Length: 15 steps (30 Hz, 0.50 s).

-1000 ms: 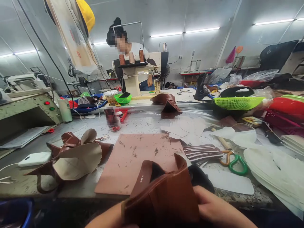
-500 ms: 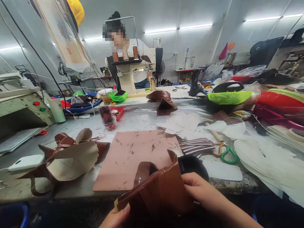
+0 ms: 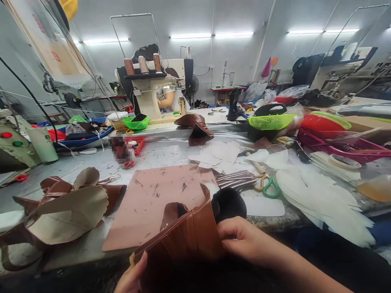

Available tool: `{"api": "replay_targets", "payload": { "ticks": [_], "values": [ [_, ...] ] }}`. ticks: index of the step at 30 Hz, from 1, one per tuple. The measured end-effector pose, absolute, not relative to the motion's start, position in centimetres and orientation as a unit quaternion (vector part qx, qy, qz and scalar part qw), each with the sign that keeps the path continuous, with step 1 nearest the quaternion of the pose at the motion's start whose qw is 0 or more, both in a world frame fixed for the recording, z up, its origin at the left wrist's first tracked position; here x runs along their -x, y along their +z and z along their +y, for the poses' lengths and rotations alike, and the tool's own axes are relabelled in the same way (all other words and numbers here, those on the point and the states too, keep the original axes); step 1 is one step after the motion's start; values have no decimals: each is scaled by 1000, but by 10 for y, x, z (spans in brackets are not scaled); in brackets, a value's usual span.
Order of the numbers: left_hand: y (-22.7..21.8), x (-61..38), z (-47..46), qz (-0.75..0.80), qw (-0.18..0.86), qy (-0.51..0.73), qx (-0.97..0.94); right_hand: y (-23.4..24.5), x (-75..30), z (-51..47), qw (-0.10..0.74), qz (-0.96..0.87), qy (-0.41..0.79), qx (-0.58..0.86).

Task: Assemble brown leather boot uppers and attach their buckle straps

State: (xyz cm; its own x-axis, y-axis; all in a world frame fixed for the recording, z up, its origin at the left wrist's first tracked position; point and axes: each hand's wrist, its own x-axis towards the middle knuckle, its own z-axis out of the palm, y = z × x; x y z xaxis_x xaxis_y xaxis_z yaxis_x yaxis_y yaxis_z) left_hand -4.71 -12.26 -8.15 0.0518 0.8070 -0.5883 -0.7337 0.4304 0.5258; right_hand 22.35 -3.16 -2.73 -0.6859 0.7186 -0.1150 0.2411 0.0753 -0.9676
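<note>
A brown leather boot upper point(image 3: 191, 236) is held between both hands at the near edge of the table. My left hand point(image 3: 132, 274) is closed on its lower left end, thumb on top, beside a small yellowish strip. My right hand point(image 3: 241, 239) pinches its right edge, with the fingers partly hidden behind the leather. Just beyond the right hand sits a round black thing point(image 3: 230, 203). Under and behind the upper lies a pinkish board point(image 3: 152, 203). More brown leather uppers with pale lining point(image 3: 70, 215) lie on the left.
Scissors point(image 3: 270, 186) with green and orange handles lie right of the board, near striped strips point(image 3: 235, 180). White pattern pieces point(image 3: 317, 195) spread over the right edge. Another brown upper point(image 3: 197, 128) stands at the back, before a sewing machine point(image 3: 146, 93) with a person behind it.
My view has turned to the right, so the table things sit further left. The person behind the sewing machine has lowered their head. Both hands still hold the boot upper.
</note>
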Motion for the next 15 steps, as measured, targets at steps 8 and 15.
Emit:
{"api": "replay_targets", "payload": {
  "ticks": [8, 15],
  "values": [
    [-82, 43, -117, 387, 742, 544, -64, -23, -226, -35, 211, -670, 631, 331],
    [-85, 43, -119, 417, 722, 549, -60, -20, -226, -39, 238, -618, 667, 342]
  ]
}}
